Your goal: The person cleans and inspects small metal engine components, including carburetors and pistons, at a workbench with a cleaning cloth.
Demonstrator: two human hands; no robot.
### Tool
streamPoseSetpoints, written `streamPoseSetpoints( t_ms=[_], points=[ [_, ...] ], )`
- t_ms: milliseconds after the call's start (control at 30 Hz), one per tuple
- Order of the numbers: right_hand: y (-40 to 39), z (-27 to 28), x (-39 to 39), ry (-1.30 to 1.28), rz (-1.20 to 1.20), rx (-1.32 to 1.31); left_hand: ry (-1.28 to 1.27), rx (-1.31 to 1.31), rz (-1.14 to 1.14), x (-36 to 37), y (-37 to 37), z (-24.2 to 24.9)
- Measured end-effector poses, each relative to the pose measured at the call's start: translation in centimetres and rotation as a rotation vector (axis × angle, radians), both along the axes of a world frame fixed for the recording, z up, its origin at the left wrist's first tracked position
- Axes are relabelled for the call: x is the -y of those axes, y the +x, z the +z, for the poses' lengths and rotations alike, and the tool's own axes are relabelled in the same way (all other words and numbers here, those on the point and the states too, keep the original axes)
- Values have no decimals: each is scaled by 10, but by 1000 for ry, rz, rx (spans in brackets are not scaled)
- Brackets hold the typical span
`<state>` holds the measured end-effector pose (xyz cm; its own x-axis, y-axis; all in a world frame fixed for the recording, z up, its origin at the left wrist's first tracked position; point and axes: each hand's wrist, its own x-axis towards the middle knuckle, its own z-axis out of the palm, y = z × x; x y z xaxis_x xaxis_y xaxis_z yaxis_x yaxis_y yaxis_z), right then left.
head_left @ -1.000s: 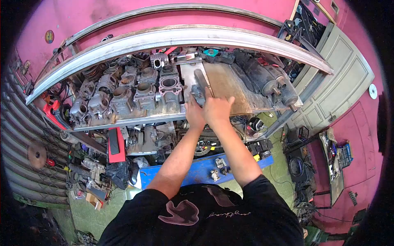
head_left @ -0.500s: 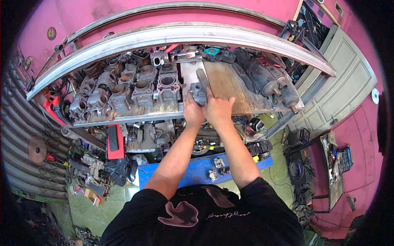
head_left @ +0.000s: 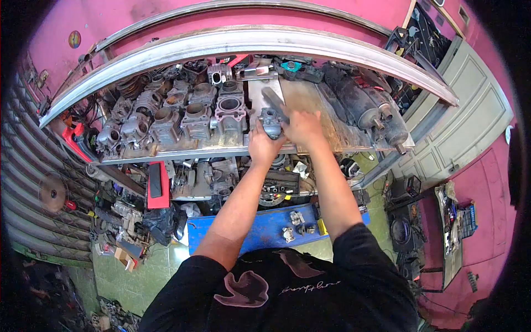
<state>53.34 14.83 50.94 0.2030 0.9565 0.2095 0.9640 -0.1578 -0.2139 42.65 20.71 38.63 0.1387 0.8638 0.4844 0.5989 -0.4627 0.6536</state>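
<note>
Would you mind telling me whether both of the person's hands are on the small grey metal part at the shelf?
Yes, the left hand and right hand both grip the grey metal part above the shelf's front edge.

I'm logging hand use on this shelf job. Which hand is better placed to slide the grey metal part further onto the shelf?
Probably the right hand: it lies over the grey metal part and further in on the shelf. The left hand grips from below at the edge.

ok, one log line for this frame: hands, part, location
left hand: gripping carburetor | right hand: on carburetor | location: shelf front edge, right of engine cylinders | below: blue bench
</note>
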Motion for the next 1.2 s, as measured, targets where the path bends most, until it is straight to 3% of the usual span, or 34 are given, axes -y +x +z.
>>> streamPoseSetpoints(
  t_ms=[100,133,233,533,667,767,900,1033,1100,1200],
  points=[
    [-52,14,72,-33,-172,118,-24,-2,28,-3,3,-2],
    [-53,-18,84,253,-158,223,-22,0,28,-3,3,0],
    [-63,-35,103,328,-186,59,-49,-47,13,1,-1,5],
    [-67,-69,38,417,-135,152,-39,-11,-11,-9,0,-8],
    [-71,-77,44,447,-106,218,-48,-1,-39,-14,-2,-17],
    [-68,-77,91,440,-153,74,81,-36,3,-11,-3,-12],
    [-31,-100,131,271,-385,-119,-10,-25,-28,-8,-10,7],
    [-14,-90,117,353,-373,-116,-151,-50,-75,-17,-17,9],
    [-3,-67,87,475,-209,-140,-223,32,-210,-30,-19,4],
    [19,-24,41,231,-87,-136,-296,42,-266,-24,-25,30]
  ],
)
